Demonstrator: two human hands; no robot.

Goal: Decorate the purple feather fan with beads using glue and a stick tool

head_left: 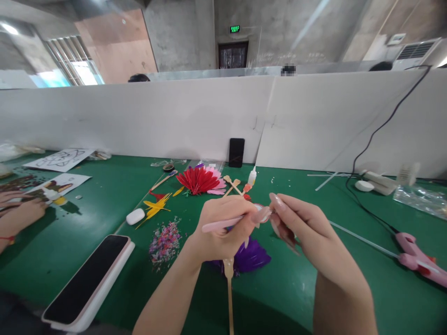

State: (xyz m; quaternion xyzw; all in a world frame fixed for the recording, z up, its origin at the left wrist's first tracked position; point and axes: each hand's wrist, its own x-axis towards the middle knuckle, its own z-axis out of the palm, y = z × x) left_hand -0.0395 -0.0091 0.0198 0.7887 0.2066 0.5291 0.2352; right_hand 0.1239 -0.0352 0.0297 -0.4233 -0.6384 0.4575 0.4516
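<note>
My left hand point(228, 225) is closed around a slim pink stick-like tool point(223, 224), whose tip is hidden by my fingers. Beside it my right hand point(296, 223) pinches thumb and fingers together, and what they hold is too small to make out. Between the fingertips shows part of a small round pale piece with a reddish edge point(261, 210). Beneath both hands lie purple feathers point(253, 256), partly covered, with a light wooden stick point(229, 284) running from them toward me.
Behind my hands lie a red pleated flower point(197, 180), yellow feathers point(156, 205) and a glue bottle point(252, 176). Left are confetti point(165, 242), a white case point(135, 216) and a phone point(89, 279). A pink glue gun point(415, 258) lies right. Another person's hands point(21, 211) work far left.
</note>
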